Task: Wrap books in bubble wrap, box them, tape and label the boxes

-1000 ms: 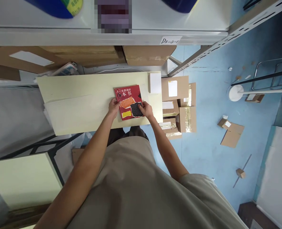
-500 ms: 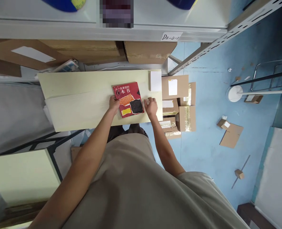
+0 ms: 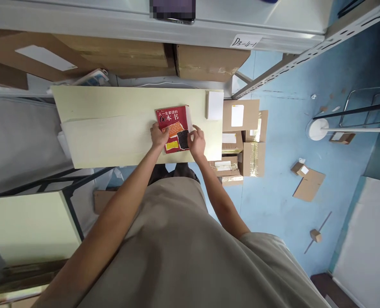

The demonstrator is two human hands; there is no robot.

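A red paperback book [image 3: 176,128] with white Chinese lettering and orange, black and yellow patches lies on a pale cream table [image 3: 129,100]. My left hand [image 3: 159,135] grips its left edge, the thumb resting on the cover. At the opposite edge, the fingers of my right hand [image 3: 197,142] are pinched together on the cover's edge. A pale strip of page shows along that side, where the cover looks slightly raised. The fingertips under the book are hidden.
A small white box or stack of paper [image 3: 215,105] sits at the table's back right corner. Thin white sheeting [image 3: 103,141] covers the table's left part. A metal shelf [image 3: 203,32] stands behind, with cartons [image 3: 209,62] below. More cartons [image 3: 253,159] stand right of the table.
My right hand has come left onto the book's right edge, and the cover there has lifted a little. My left thumb has moved further over the cover. The view has shifted slightly.
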